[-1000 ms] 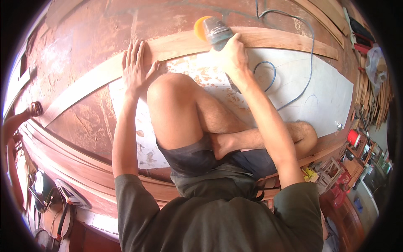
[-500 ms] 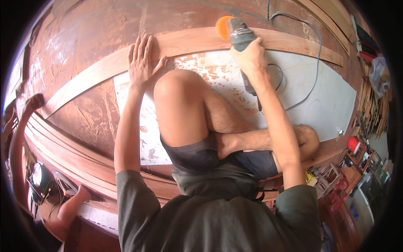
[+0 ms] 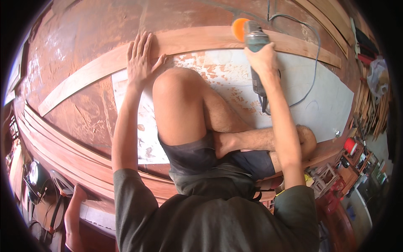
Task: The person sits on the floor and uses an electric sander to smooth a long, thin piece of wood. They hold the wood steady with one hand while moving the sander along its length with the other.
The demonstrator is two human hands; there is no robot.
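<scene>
A long wooden plank [image 3: 197,38] lies across the work surface in front of my bent knees, its edges bowed by the lens. My left hand [image 3: 140,59] rests flat on the plank with fingers spread, the fingertips reaching its far edge. My right hand [image 3: 263,61] is wrapped round the body of an angle grinder [image 3: 257,38], which has an orange disc [image 3: 240,29] at its head. That disc is over the plank, to the right of my left hand; I cannot tell whether it touches the wood. The grinder's tail hangs toward me, its cord leaving there.
Under my legs lies a pale, paint-worn sheet [image 3: 310,84]. The blue-grey cord [image 3: 320,46] loops at the right. Stacked planks [image 3: 71,143] run along the left, with a co-worker's limb [image 3: 74,218] beyond them. Tools, a red spool [image 3: 350,145] and wood strips [image 3: 365,107] crowd the right side.
My right hand and the grinder have moved right along the plank. My left hand stays in place. The co-worker's arm at the far left has gone from the plank's end.
</scene>
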